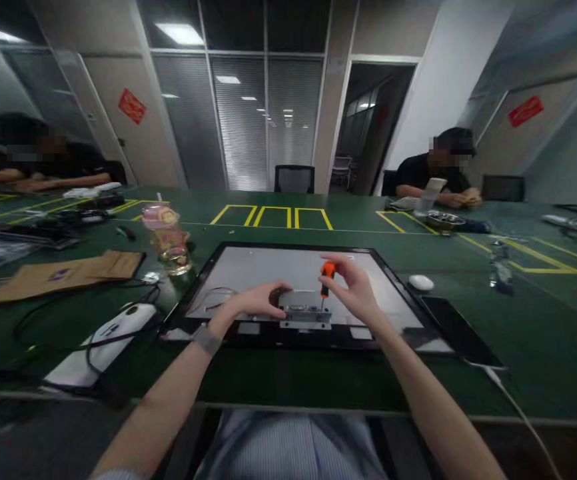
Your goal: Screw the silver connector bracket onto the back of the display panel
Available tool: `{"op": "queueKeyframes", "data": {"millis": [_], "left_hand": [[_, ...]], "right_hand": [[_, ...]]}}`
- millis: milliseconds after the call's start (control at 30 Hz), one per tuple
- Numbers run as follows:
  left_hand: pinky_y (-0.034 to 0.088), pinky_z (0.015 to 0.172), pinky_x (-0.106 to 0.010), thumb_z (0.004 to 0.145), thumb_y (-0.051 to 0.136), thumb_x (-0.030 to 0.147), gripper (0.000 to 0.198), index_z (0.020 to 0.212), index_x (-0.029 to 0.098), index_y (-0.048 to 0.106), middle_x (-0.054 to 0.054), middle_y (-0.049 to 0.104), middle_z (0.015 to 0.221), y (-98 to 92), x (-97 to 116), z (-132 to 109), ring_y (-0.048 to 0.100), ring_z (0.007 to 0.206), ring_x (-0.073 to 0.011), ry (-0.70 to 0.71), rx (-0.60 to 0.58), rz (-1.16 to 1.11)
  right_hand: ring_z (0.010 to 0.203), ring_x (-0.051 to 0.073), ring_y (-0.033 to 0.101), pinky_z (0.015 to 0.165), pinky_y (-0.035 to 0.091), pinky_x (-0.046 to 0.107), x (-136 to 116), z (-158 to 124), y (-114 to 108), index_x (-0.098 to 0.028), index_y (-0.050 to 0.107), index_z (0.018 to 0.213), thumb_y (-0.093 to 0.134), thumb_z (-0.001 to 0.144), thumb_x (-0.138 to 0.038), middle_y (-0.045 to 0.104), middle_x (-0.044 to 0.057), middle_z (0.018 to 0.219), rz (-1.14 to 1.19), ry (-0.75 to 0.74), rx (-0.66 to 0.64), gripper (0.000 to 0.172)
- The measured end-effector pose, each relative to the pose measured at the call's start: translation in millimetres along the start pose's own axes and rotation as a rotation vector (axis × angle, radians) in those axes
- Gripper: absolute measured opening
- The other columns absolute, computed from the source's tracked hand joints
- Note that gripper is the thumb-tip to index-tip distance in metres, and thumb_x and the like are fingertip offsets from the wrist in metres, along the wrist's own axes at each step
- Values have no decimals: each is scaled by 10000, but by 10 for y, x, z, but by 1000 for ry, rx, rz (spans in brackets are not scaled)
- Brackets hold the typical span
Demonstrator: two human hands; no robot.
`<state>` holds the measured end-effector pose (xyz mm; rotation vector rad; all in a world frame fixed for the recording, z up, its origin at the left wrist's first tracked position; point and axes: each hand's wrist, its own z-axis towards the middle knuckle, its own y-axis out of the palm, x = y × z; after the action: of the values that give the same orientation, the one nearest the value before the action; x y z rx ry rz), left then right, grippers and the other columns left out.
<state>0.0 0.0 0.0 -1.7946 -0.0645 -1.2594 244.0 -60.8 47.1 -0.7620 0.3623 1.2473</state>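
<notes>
A flat monitor panel [248, 267] lies face down on the green table [278, 383] in front of me, its grey metal back up. My right hand [351, 287] pinches a small orange-handled screwdriver [326, 275], held upright with its tip on a small metal port bracket [306, 315] near the panel's front edge. My left hand [258, 301] rests curled on the panel just left of that bracket, its fingers touching it. A band sits on my left wrist.
A clear drink cup [168, 240] and a brown cardboard sheet [66, 272] lie at the left. A white device [118, 327] with black cables sits at the front left. A dark phone [461, 330] and a white mouse [421, 283] lie at the right. Two people sit at the far sides.
</notes>
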Motion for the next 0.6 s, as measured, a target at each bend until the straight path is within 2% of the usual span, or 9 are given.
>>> {"op": "queueKeyframes", "data": {"millis": [133,233,400,600], "left_hand": [[403,990,-388,645,747,307,665,1245,171,493,-100,568,1251,4,-8,12,540,1141,-272,14,5,-17],[414,973,-382,650,747,314,658,1244,188,495,-89,571,1242,1,5,-1,554,1114,-266,24,6,-25],[424,946,-389,657,747,335,660,1251,202,494,-84,575,1231,-12,53,-32,561,1092,-269,6,9,0],[419,954,-382,647,758,330,651,1234,193,513,-89,576,1234,-13,44,-22,554,1104,-265,20,17,-4]], "right_hand": [[832,180,624,794,505,371,-6,-21,-5,-221,557,1095,546,861,-227,638,48,898,41,-20,-30,234],[862,190,598,790,500,371,-22,-7,-25,-224,601,1020,569,855,-250,623,63,952,-49,-59,-58,170],[799,176,597,745,517,342,-26,29,-51,-243,610,1070,645,818,-273,621,45,913,-99,-62,-48,256],[769,184,642,754,541,371,-25,32,-63,-223,583,1088,661,801,-289,670,41,872,-139,-61,52,305]]}}
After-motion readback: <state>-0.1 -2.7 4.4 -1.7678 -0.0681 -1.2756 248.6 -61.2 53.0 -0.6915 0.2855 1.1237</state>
